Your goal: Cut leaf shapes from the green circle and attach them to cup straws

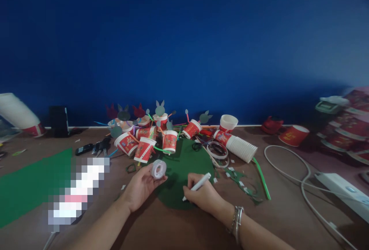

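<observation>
My left hand (140, 186) holds a roll of clear tape (158, 169) between thumb and fingers, just above the left side of a dark green sheet of paper (193, 157). In my right hand (203, 194) is a white marker (201, 182), gripped like a pen with its tip pointing down at the green sheet. Whether the tip touches the paper I cannot tell. Behind my hands stand and lean several red paper cups (145, 150), some with straws and paper animal heads (160, 108) attached.
A stack of paper cups (242, 146) lies right of the sheet, near a green straw (262, 180) and green paper scraps (240, 182). Keys (100, 147) and another green sheet (31, 184) are at left. A white cable (302, 188) and power strip (346, 194) lie at right.
</observation>
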Motion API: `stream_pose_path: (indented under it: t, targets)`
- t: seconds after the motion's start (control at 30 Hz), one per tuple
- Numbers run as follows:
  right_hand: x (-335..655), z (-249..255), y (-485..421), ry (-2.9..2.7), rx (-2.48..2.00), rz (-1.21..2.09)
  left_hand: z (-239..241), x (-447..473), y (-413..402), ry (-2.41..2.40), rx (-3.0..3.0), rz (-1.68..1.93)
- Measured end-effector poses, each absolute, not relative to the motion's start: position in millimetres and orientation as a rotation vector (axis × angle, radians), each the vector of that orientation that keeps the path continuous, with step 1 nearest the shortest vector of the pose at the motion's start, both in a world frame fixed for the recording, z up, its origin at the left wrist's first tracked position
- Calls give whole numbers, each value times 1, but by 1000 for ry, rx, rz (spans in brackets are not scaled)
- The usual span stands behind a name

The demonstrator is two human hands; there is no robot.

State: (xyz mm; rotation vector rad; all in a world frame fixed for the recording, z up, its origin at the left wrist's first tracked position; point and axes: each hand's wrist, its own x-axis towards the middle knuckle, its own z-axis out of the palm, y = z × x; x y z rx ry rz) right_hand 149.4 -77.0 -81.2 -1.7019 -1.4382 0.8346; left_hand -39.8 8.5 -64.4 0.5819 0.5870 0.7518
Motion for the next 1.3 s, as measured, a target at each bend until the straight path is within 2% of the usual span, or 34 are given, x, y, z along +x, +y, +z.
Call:
stream_pose_path:
  t: [0.3,1.3]
  targets:
    - [151,-83,-75,-1263,-1642,982,-67,-40,10,585,576,761]
    - [149,-78,-75,-1381,-1717,768,-66,-40,11,567,597,754]
